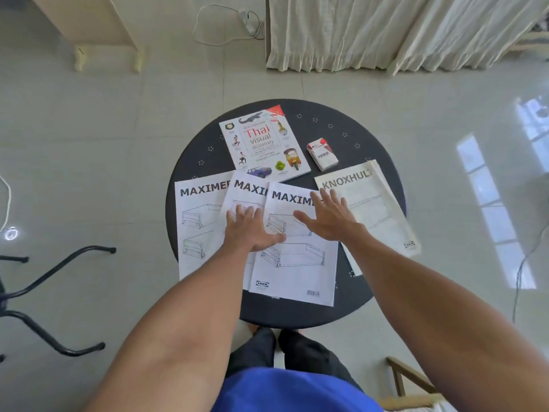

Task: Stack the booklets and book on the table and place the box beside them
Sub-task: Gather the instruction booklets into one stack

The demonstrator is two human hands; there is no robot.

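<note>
On the round dark table (365, 138) lie three white MAXIMERA booklets, fanned and overlapping: a left one (197, 227), a middle one (248, 191) and a top one (297, 272). A cream KNOXHULT booklet (377, 209) lies to the right. Behind them sits the Thai visual dictionary book (263, 144), with a small red and white box (322, 154) to its right. My left hand (249, 228) rests flat on the middle and top booklets, fingers spread. My right hand (328, 218) hovers flat over the top booklet's right edge, holding nothing.
A black chair base (50, 292) stands on the tiled floor at left. A pale curtain (401, 31) hangs at the back right, a cabinet leg (80, 56) and a white cable (225, 22) at the back. A wooden frame (407, 379) shows at bottom right.
</note>
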